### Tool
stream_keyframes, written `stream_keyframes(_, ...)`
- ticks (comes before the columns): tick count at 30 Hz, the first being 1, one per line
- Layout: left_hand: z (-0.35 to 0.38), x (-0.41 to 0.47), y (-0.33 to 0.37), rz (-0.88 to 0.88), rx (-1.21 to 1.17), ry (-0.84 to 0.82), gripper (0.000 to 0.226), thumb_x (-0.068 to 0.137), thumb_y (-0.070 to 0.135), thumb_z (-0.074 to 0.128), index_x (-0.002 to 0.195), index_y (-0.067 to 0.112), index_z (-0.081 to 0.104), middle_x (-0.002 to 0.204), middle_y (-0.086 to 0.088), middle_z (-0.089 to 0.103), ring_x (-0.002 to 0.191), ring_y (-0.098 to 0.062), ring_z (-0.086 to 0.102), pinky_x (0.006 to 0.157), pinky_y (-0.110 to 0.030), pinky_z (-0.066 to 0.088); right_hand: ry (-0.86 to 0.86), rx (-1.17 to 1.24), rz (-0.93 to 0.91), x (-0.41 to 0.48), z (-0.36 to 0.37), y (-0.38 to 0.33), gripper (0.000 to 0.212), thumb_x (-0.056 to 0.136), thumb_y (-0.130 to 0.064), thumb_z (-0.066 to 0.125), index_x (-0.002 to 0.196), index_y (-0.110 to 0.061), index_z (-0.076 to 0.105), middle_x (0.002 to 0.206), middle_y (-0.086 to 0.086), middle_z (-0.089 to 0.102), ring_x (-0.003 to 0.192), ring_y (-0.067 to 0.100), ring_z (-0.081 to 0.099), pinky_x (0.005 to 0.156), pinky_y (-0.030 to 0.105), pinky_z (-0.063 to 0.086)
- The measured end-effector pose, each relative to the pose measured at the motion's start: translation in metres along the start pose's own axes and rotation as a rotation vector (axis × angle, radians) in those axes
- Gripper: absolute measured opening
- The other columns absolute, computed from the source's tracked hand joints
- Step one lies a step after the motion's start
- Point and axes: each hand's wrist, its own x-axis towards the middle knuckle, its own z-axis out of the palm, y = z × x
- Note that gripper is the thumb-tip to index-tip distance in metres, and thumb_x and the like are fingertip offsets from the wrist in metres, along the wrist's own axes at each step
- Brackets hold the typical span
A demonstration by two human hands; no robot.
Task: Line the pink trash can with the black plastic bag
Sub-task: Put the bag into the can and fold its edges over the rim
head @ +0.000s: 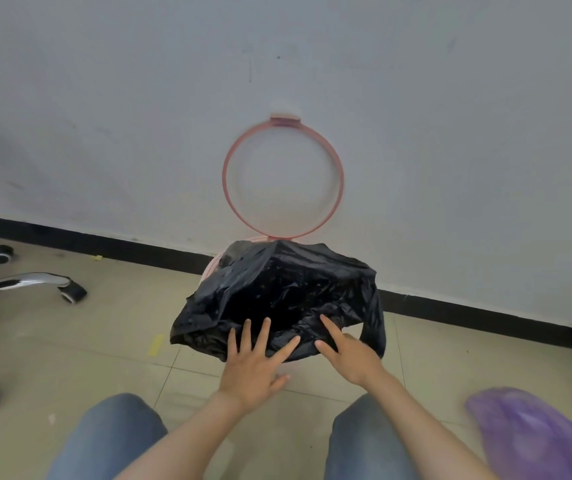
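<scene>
A black plastic bag (277,292) is draped over the pink trash can (212,266), which stands on the floor against the wall. Only a sliver of the can's pink rim shows at the bag's upper left. A pink ring (282,178) stands raised behind it, leaning on the wall. My left hand (255,362) lies flat with spread fingers on the bag's near edge. My right hand (346,351) presses the bag's near right edge, fingers extended. Neither hand visibly grips the plastic.
An office chair base (21,285) with chrome legs and castors stands at the left. A purple plastic bag (534,434) lies at the bottom right. My knees in jeans fill the bottom. A black baseboard runs along the white wall.
</scene>
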Motion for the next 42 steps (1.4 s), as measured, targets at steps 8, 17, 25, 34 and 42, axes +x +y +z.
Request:
stream_keyframes(8,0.005,0.0,0.002,0.084,0.135,0.189,0.059,0.074,0.057,0.035,0.13,0.04,0.038,0.133,-0.018,0.049,0.123,-0.039,0.038,0.09,-0.058,0.045,0.819,-0.089,0.085,0.021,-0.04,-0.017,0.036,0.084,-0.024,0.054,0.119,-0.015,0.056,0.13,0.025,0.05,0.124,0.041,0.035,0.092,0.058,0.04)
stream_keyframes(17,-0.082,0.038,-0.022,-0.194,0.112,0.573,0.073,0.07,0.046,0.064,0.136,0.033,0.036,0.146,-0.024,0.03,0.132,-0.046,0.017,0.096,-0.07,0.03,0.209,0.118,0.1,0.069,-0.051,-0.009,0.068,0.092,-0.044,0.041,0.142,-0.039,-0.004,0.156,0.008,-0.01,0.14,0.04,-0.004,0.108,0.064,0.015)
stream_keyframes(25,-0.108,0.076,-0.068,-0.27,0.1,0.315,0.071,0.086,0.063,0.029,0.14,0.043,-0.013,0.156,-0.014,-0.008,0.138,-0.049,-0.008,0.11,-0.064,0.009,0.015,0.227,0.005,0.069,-0.025,0.002,0.081,0.088,-0.024,0.051,0.143,-0.035,-0.008,0.154,0.014,-0.015,0.142,0.036,0.004,0.111,0.045,0.029)
stream_keyframes(34,-0.052,0.091,-0.118,-0.464,-0.403,-0.163,0.074,0.084,0.066,0.032,0.143,0.04,-0.004,0.157,-0.011,-0.003,0.141,-0.043,0.003,0.114,-0.054,0.012,0.015,0.315,0.017,0.086,-0.014,0.002,0.083,0.083,-0.015,0.05,0.144,-0.035,-0.003,0.154,0.014,-0.014,0.142,0.031,0.006,0.11,0.04,0.03)
stream_keyframes(42,-0.048,0.07,-0.13,-0.422,-0.366,-0.127,0.07,0.091,0.05,0.036,0.146,0.026,0.001,0.153,-0.02,0.017,0.138,-0.033,0.027,0.108,-0.038,0.033,0.043,0.253,0.021,0.1,-0.012,-0.018,0.083,0.082,-0.017,0.052,0.144,-0.034,0.0,0.154,0.014,-0.011,0.142,0.032,0.009,0.108,0.04,0.031)
